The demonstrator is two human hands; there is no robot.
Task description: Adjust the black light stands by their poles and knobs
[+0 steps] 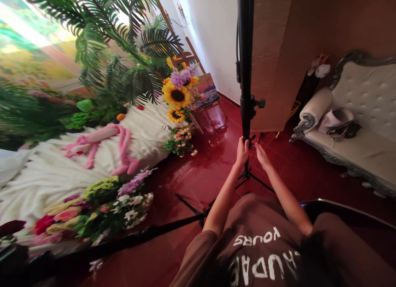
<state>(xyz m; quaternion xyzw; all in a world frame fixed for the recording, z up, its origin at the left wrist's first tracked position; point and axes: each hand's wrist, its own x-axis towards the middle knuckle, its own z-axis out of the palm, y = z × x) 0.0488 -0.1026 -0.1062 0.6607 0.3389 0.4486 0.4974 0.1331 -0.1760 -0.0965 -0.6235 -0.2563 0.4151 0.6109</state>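
1. Brown shirt point(253, 221) with white lettering, the wearer's own, sits closest, under both forearms.
2. Red glossy floor point(204, 171) spreads across the middle, its far edge meeting a pale wall point(207, 43).
3. White gathered cloth point(148, 134) covers a low, wide platform on the left; green palm fronds point(105, 51) hang over its back edge.
4. Tufted cream sofa point(365, 93) with a silvery carved frame stands on the right.
5. Black pole point(246, 60) rises upright in front of the person, on spread legs on the floor, between the cloth's right end and the sofa.
6. Pink plush figure point(103, 134) lies on the cloth, its feet towards the front edge.
7. Mixed flowers point(102, 204) line that front edge; sunflowers point(177, 95) stand by the cloth's far right corner.
8. Pale bag point(335, 119) rests on the sofa seat beside the armrest.
9. Left hand point(242, 151) is partly curled against the pole's lower part; how firmly it grips, I cannot tell.
10. Right hand point(260, 154) is partly open, fingers extended, just beside the pole; whether it touches, I cannot tell.
11. Dark knob point(261, 103) juts from the pole's collar, above both hands.
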